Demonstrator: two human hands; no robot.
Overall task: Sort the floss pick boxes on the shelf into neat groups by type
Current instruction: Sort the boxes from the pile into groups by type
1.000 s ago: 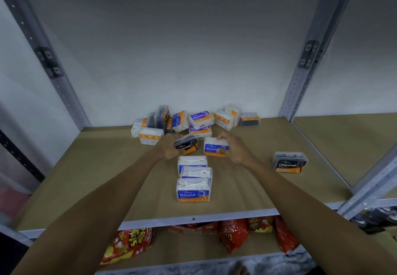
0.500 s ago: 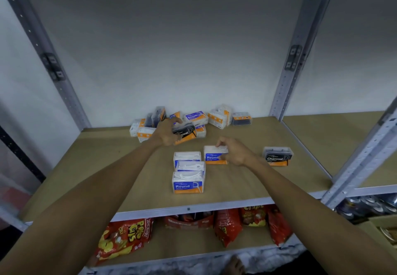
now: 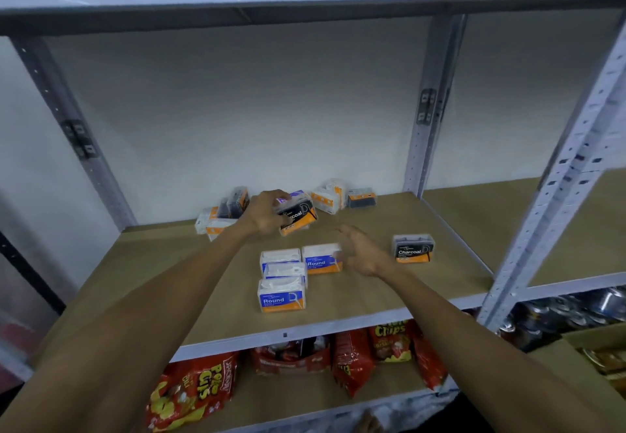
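Since half a second ago, the right hand [image 3: 359, 253] has released the white-and-blue plastic Round box [image 3: 321, 259] beside three like it near the front edge of the wooden shelf [image 3: 338, 300], and now hangs open and empty. The left hand [image 3: 266, 214] grasps a black Charcoal box [image 3: 298, 217] over the mixed back-edge pile [image 3: 327, 197], which is judged largely unsorted.

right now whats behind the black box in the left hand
A purple-labelled box peeks out behind the black box that the left hand grips. The hand and box cover the rest of it.

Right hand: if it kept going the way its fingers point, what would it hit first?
The right hand would probably meet the Charcoal box the left hand grips; depth is unclear.
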